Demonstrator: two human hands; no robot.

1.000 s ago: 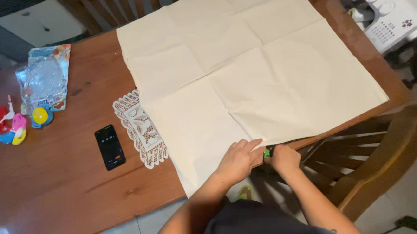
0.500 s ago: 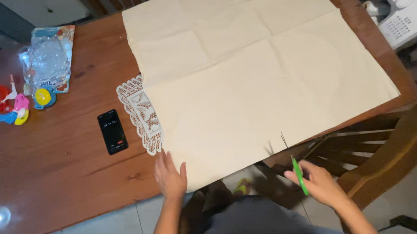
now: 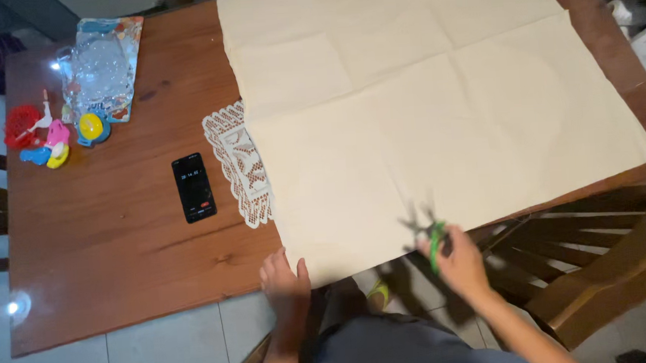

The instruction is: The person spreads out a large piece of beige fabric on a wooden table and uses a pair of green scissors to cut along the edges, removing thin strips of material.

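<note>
Fingers of the right hand wrapped round green scissors, blades blurred, at 5 o'clock off the cream cloth; left hand lies flat, fingers together, at 7 o'clock on the table edge. Risk, judged: unpinned cloth could slide and the cut wander. Blade opening indistinct; cloth's far edge cut off

A matt woven cream cloth is laid on a glossy varnished wood worktop; green plastic-handled scissors are blurred.
</note>
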